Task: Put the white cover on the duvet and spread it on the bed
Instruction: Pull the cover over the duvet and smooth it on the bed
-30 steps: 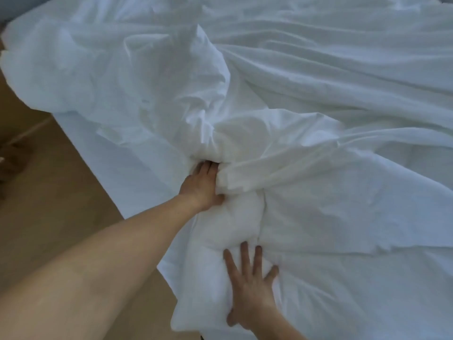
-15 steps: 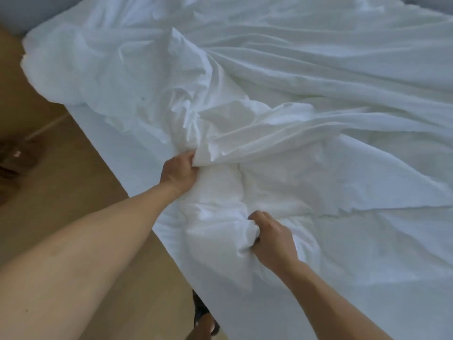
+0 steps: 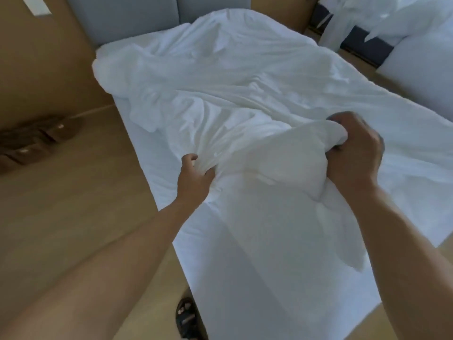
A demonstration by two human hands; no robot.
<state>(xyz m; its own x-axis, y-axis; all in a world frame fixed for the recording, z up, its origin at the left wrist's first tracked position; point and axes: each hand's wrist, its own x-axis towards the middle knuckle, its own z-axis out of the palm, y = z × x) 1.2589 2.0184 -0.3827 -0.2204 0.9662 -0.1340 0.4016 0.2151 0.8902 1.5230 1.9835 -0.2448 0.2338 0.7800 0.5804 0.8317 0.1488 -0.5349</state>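
Duvet-dressing in mid-step: you reached over the bed (image 3: 245,278) with both arms outstretched. Your left grip (image 3: 196,173) clutched a gathered fold of the white cover (image 3: 245,94), which lay crumpled across the mattress. Your right grip (image 3: 353,153), held higher, clenched a padded bunch, seemingly a corner of the duvet (image 3: 282,163). The next move looked to call for drawing cover over corner, then shaking it flat.
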